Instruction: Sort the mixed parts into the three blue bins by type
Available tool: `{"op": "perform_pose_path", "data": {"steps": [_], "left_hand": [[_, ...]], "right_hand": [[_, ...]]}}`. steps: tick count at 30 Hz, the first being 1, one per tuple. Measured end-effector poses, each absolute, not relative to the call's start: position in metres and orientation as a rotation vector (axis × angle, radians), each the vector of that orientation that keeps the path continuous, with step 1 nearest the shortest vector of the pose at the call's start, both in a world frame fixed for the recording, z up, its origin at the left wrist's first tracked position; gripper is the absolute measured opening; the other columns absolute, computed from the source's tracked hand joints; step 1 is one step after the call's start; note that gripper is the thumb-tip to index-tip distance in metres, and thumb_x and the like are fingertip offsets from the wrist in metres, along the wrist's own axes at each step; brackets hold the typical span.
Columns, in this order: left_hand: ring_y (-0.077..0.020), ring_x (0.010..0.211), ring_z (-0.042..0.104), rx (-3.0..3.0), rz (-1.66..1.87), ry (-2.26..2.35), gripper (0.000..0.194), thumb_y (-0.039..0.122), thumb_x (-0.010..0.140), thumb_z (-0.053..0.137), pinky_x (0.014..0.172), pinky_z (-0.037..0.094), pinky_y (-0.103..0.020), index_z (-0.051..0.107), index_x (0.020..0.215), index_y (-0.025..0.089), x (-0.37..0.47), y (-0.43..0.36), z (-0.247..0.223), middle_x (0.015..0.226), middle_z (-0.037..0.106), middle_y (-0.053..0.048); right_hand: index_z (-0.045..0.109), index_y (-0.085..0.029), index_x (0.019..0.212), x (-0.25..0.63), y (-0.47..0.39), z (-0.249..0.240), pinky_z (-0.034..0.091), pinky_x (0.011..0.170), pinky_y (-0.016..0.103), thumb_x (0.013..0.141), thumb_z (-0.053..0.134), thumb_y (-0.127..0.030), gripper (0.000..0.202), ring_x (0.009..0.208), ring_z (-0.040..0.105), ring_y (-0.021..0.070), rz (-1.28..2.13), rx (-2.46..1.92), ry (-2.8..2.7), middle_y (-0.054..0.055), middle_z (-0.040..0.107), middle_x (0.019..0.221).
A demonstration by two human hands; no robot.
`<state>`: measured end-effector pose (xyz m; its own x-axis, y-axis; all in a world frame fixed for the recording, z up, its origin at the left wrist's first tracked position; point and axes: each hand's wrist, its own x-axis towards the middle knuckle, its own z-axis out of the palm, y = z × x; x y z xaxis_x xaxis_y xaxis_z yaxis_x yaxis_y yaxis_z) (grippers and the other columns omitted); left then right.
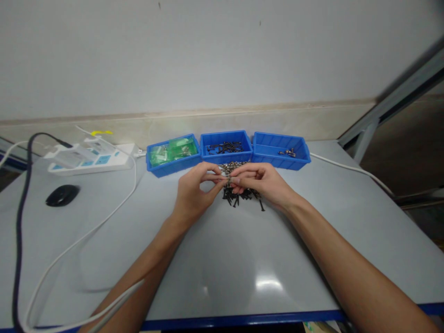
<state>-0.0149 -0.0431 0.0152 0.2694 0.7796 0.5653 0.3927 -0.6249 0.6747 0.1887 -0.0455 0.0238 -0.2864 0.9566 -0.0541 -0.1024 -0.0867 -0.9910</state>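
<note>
My left hand (201, 185) and my right hand (262, 182) meet above a pile of screws, thumbs and fingers pinched together around something too small to make out. Dark screws (237, 196) spread out in front of my fingertips, and lighter metal ones (234, 166) lie behind them, partly hidden by my hands. Behind the pile stands a blue bin (226, 138) with dark screws in it. To its right, another blue bin (281, 162) holds a few metal pieces. The left blue bin (173, 167) contains green packets (182, 146).
A white power strip (121, 159) with plugs lies at the back left, near a black mouse (62, 195). White and dark cables (19, 222) run down the left side. Another white cable (350, 169) crosses the back right. A wall stands behind the bins.
</note>
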Motion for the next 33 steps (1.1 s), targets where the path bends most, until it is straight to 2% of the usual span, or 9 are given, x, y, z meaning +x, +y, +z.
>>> {"op": "perform_pose_path", "data": {"steps": [3, 5, 8, 10, 13, 17, 19, 25, 33], "left_hand": [[-0.0185, 0.090, 0.075, 2.388, 1.159, 1.048, 0.013, 0.019, 0.085, 0.073, 0.086, 0.061, -0.031, 0.070, 0.098, 0.019, -0.021, -0.040, 0.014, 0.098, 0.077, -0.005], [-0.0207, 0.095, 0.075, 2.472, 1.015, 1.046, 0.014, 0.017, 0.087, 0.069, 0.091, 0.060, -0.034, 0.073, 0.099, 0.021, -0.026, -0.036, 0.010, 0.102, 0.079, -0.006], [-0.0215, 0.095, 0.075, 2.497, 0.903, 1.103, 0.019, 0.014, 0.089, 0.063, 0.091, 0.060, -0.035, 0.077, 0.098, 0.023, -0.031, -0.032, 0.004, 0.102, 0.080, -0.005], [-0.0210, 0.093, 0.075, 2.494, 0.933, 1.129, 0.019, 0.012, 0.089, 0.062, 0.089, 0.060, -0.034, 0.077, 0.096, 0.021, -0.032, -0.031, 0.002, 0.100, 0.080, -0.006], [-0.0194, 0.090, 0.074, 2.460, 1.028, 1.119, 0.017, 0.011, 0.087, 0.064, 0.086, 0.059, -0.033, 0.076, 0.097, 0.019, -0.029, -0.031, 0.004, 0.099, 0.079, -0.007], [-0.0152, 0.078, 0.072, 2.220, 1.198, 1.134, 0.014, 0.014, 0.085, 0.070, 0.079, 0.060, -0.028, 0.074, 0.098, 0.018, -0.021, -0.035, 0.010, 0.093, 0.077, -0.006], [-0.0143, 0.075, 0.072, 2.019, 1.273, 1.103, 0.013, 0.019, 0.084, 0.074, 0.077, 0.062, -0.027, 0.074, 0.096, 0.017, -0.016, -0.038, 0.012, 0.092, 0.076, -0.006], [-0.0170, 0.082, 0.076, 1.633, 1.242, 1.025, 0.021, 0.028, 0.079, 0.080, 0.082, 0.064, -0.029, 0.069, 0.093, 0.015, -0.010, -0.041, 0.014, 0.092, 0.075, -0.006], [-0.0202, 0.085, 0.077, 1.592, 1.210, 0.979, 0.026, 0.033, 0.079, 0.082, 0.083, 0.065, -0.031, 0.069, 0.094, 0.016, -0.010, -0.044, 0.018, 0.093, 0.077, -0.006]], "right_hand": [[0.072, -0.019, 0.084, 0.189, -0.043, 0.023, 0.058, 0.062, 0.029, 0.067, 0.089, -0.039, 0.032, 0.062, 0.072, 0.0170, 1.271, -1.078, -1.137, 0.002, 0.075, 0.067], [0.070, -0.020, 0.087, 0.192, -0.039, 0.020, 0.060, 0.064, 0.031, 0.069, 0.088, -0.039, 0.032, 0.069, 0.074, 0.0192, 1.024, -1.121, -1.007, 0.003, 0.075, 0.071], [0.068, -0.023, 0.104, 0.198, -0.034, 0.014, 0.063, 0.077, 0.037, 0.075, 0.085, -0.038, 0.036, 0.089, 0.077, 0.0233, 0.762, -1.152, -0.901, 0.005, 0.078, 0.091], [0.066, -0.025, 0.115, 0.201, -0.033, 0.011, 0.063, 0.085, 0.040, 0.079, 0.081, -0.037, 0.042, 0.100, 0.076, 0.0246, 0.714, -1.151, -0.927, 0.008, 0.076, 0.110], [0.065, -0.026, 0.119, 0.198, -0.034, 0.011, 0.063, 0.082, 0.039, 0.081, 0.078, -0.037, 0.042, 0.096, 0.076, 0.0235, 0.768, -1.156, -0.995, 0.009, 0.075, 0.117], [0.071, -0.020, 0.103, 0.190, -0.040, 0.016, 0.061, 0.070, 0.033, 0.076, 0.080, -0.034, 0.031, 0.074, 0.076, 0.0198, 0.953, -1.173, -1.112, 0.005, 0.078, 0.085], [0.074, -0.018, 0.097, 0.187, -0.043, 0.019, 0.059, 0.067, 0.031, 0.075, 0.081, -0.034, 0.028, 0.069, 0.073, 0.0183, 1.038, -1.164, -1.242, 0.005, 0.077, 0.078], [0.079, -0.018, 0.092, 0.186, -0.047, 0.020, 0.060, 0.074, 0.032, 0.075, 0.084, -0.038, 0.026, 0.075, 0.074, 0.0183, 1.353, -1.050, -1.391, 0.005, 0.078, 0.082], [0.080, -0.021, 0.093, 0.187, -0.047, 0.020, 0.059, 0.072, 0.030, 0.073, 0.086, -0.032, 0.024, 0.075, 0.075, 0.0171, 1.559, -0.930, -1.320, 0.005, 0.080, 0.082]]}}
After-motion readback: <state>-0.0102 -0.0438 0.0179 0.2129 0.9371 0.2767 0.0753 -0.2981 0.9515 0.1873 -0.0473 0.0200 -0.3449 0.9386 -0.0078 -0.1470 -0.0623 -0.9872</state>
